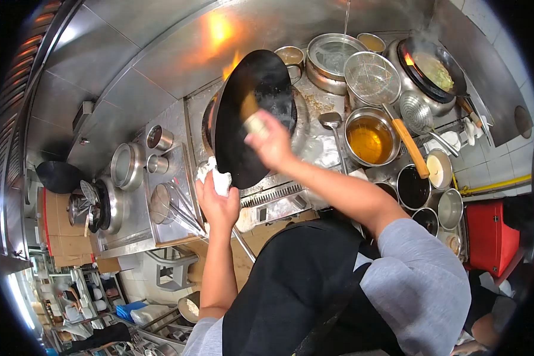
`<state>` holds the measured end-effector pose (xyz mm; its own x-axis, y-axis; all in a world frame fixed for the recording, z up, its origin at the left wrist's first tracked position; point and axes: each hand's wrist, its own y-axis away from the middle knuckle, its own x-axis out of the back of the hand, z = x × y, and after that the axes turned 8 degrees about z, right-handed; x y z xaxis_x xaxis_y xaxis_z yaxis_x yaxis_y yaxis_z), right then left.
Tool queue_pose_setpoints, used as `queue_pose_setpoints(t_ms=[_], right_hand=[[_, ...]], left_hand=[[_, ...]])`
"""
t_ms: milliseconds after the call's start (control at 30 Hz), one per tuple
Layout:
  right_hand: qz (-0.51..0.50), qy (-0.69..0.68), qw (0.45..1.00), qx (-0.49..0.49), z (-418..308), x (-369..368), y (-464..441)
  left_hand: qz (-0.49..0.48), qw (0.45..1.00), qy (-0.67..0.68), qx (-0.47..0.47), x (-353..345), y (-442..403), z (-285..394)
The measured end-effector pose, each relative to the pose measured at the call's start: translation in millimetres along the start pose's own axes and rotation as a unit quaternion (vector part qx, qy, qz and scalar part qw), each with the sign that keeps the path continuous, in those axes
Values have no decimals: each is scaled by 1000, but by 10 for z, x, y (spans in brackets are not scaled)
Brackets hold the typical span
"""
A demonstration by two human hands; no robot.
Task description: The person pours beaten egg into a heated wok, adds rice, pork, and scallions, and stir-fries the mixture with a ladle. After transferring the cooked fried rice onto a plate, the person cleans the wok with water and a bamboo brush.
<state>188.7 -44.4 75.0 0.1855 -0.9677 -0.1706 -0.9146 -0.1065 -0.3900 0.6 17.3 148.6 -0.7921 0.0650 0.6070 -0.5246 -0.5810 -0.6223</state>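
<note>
A large black wok [234, 133] is tipped up steeply over the burner, its inside facing me. My left hand [218, 204] is closed on the wok's near rim through a folded white cloth [221, 180]. Inside the wok, my right hand [273, 142] grips a short brush [251, 113] with a pale handle and brownish bristles. Motion blurs the brush, and whether its tip touches the metal I cannot tell. Orange flame [234, 64] shows behind the wok's far edge.
Right of the wok lie a steel ladle [331, 121], a pot of amber oil [372, 139], a wire strainer [372, 78] and a perforated skimmer [417, 111]. Another wok [436, 71] steams at far right. Steel cups [159, 137] and a tray of strainers [163, 204] stand left.
</note>
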Motion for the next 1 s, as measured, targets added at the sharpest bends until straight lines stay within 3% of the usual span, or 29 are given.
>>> queue_pose_setpoints(t_ms=[33, 67, 100, 133, 167, 200, 233, 267, 300, 333, 367, 400, 433, 500, 533, 600, 633, 700, 767, 800, 833, 867, 900, 933, 967, 1000], right_hand=[[-106, -36, 990, -83, -304, 76, 247], [-200, 15, 979, 36, -317, 237, 504], [-324, 46, 942, 81, -454, 535, 632], [-436, 13, 898, 51, -343, 833, 715], [-536, 75, 838, 68, -23, 1143, 677], [-574, 116, 804, 103, 378, 1396, 491], [-611, 267, 745, 21, 430, 1596, 86], [-526, 420, 732, -104, 468, 1620, -374], [-324, 440, 837, -37, 835, 1737, -790], [-233, 492, 839, -13, 599, 1651, -1274], [-86, 367, 926, -20, 374, 1595, -1655], [36, 314, 944, 99, 358, 1568, -2023], [57, 232, 957, 166, 169, 1515, -2386], [106, 202, 936, 268, -211, 1315, -2966], [94, 197, 937, 273, -383, 1134, -3113], [190, 266, 827, 458, -629, 790, -3338], [201, 282, 867, 359, -564, 611, -3394], [141, 287, 864, 389, -137, 285, -3539], [122, 295, 907, 277, 280, -173, -3091], [127, 272, 910, 285, 653, -357, -2772], [34, 349, 903, 250, 1009, -421, -2446], [-151, 480, 861, 70, 1111, -460, -1981], [-353, 550, 748, 113, 1338, -468, -1591], [-503, 465, 713, 151, 1191, -452, -1174], [-553, 369, 741, 94, 822, -459, -792], [-539, 291, 783, 108, 792, -419, -404]], left_hand=[[-2, 1000, -2, 5, -3, 5, -33], [-6, 999, -3, 37, 2, 3, -110], [-8, 997, -3, 70, 9, -3, -211], [-5, 993, 24, 112, 29, -12, -378], [-32, 968, 96, 230, 111, -70, -416], [-14, 954, 91, 285, 144, -38, -579], [5, 937, 87, 338, 153, 30, -759], [4, 914, 132, 383, 164, 111, -922], [5, 887, 177, 426, 164, 184, -1019], [6, 862, 186, 472, 144, 220, -1025], [13, 856, 184, 484, 102, 300, -1046], [28, 833, 221, 506, 20, 372, -1076], [45, 810, 260, 523, -76, 393, -1077], [71, 752, 317, 573, -277, 442, -991], [77, 732, 341, 584, -420, 482, -1016], [91, 702, 389, 589, -797, 596, -1141], [98, 692, 411, 586, -991, 636, -1190], [98, 656, 469, 583, -1267, 527, -1101], [85, 630, 477, 606, -1419, 403, -1019], [61, 631, 464, 619, -1383, 324, -912], [67, 625, 469, 620, -1410, 372, -940], [58, 626, 493, 601, -1432, 465, -1003], [49, 627, 516, 581, -1430, 546, -1035], [46, 628, 490, 604, -1364, 648, -1009], [71, 641, 467, 605, -1239, 650, -833], [39, 657, 462, 594, -1249, 843, -904]])
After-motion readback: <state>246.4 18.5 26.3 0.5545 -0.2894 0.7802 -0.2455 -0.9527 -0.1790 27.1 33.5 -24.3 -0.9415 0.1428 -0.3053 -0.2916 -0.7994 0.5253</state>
